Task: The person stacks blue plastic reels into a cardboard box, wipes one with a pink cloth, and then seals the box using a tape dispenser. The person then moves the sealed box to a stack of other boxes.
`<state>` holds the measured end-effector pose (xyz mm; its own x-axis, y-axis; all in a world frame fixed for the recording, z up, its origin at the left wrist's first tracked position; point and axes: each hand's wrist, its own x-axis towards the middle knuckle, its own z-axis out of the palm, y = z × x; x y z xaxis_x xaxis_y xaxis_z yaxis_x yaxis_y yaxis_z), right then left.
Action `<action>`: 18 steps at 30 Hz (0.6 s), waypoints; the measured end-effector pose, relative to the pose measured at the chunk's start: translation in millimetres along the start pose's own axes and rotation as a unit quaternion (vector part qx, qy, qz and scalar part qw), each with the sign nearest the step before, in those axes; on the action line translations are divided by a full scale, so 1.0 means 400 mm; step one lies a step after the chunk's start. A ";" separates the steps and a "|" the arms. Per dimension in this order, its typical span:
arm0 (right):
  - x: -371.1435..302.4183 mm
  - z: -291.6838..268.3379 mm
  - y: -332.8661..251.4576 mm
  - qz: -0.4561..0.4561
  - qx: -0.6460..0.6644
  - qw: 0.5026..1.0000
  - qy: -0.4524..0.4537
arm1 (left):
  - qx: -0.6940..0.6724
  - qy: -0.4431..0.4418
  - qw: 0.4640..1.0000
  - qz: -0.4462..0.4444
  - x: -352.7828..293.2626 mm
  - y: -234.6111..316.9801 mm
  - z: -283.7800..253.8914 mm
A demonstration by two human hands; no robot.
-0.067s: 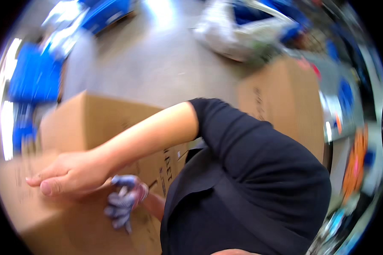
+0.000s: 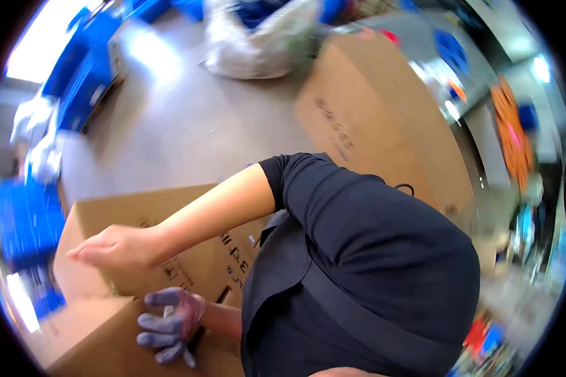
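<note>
My right hand [image 2: 121, 247], bare, reaches left at the end of a short black sleeve. Its fingers are stretched out and held close together, with no object seen in them. It is over a brown carton [image 2: 182, 267] with dark print on its side; whether it touches the cardboard I cannot tell. Below it, my left hand [image 2: 170, 322] wears a grey and pink work glove. The gloved fingers are spread against or just in front of a lower brown carton [image 2: 100, 336], holding nothing visible. My torso hides part of the cartons.
A large brown carton [image 2: 365, 107] stands at the upper right. Behind it are a white woven bag [image 2: 258, 53] and a grey table [image 2: 415, 31]. Blue bins [image 2: 28, 220] line the left side. An orange bundle [image 2: 512, 135] hangs at the far right.
The view has swung, moving the bag and the large carton leftward and up. My right hand has shifted off the carton surface where it lay. My gloved left hand's fingers show more clearly, spread.
</note>
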<state>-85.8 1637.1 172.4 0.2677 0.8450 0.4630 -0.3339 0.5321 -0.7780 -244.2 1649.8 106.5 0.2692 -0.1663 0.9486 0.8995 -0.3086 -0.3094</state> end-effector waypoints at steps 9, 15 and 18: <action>-1.311 -0.265 0.044 0.282 -0.187 0.685 0.644 | -0.260 -0.024 0.958 -0.122 0.032 0.025 -0.056; -2.000 -0.006 -0.122 0.099 -0.088 0.343 0.930 | -0.236 -0.013 0.960 -0.154 0.067 0.030 -0.118; -2.201 0.074 -0.047 0.132 -0.043 0.326 0.935 | -0.210 -0.049 0.967 -0.133 0.102 0.031 -0.180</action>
<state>-342.0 884.7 -208.1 0.3492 -0.6930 -0.6307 -0.5633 0.3826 -0.7323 -246.7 1571.5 136.6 0.0971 0.0555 0.9937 0.7280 -0.6848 -0.0329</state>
